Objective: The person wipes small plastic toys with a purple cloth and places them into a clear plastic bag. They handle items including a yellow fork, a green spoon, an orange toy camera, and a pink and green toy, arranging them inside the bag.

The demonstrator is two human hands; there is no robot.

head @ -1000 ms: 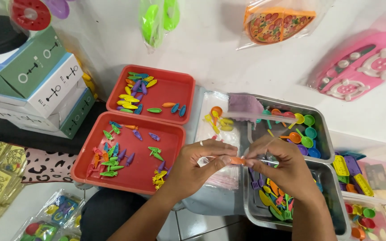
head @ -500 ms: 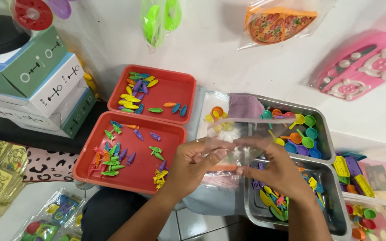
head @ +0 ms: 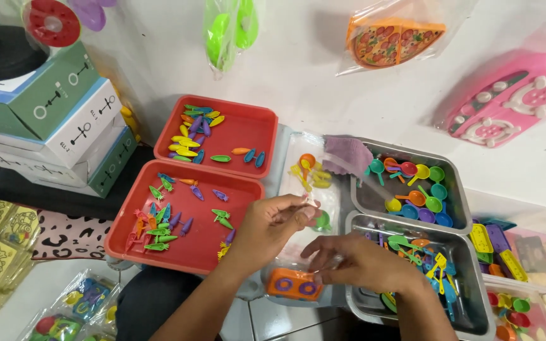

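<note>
Both hands have dropped lower and drawn apart since the earlier frames, when they met over a small orange piece held between them. Now the left hand is raised a little, its grip pinched nearly closed on the top edge of a clear plastic bag, thumb and fingertips meeting near a green piece seen through the film. The right hand lies lower, fingers curled loosely over the bag's lower part; whether that grip actually closes on anything cannot be told. Just below the right fingers, inside or against the bag, sits an orange toy block with two purple rings on its face, at the near edge of the desk.

Left of the hands stand two red trays: the near tray carries small carrot-shaped pieces in green, orange, purple and blue, and the far tray carries leaf-shaped pieces in yellow, green, blue and orange. Behind the hands lies another clear bag with yellow and orange bits. To the right, two metal trays hold coloured toy spoons and utensils, with a purple cloth over one corner. Farther out are stacked boxes at the left and a pink toy stove at the right.
</note>
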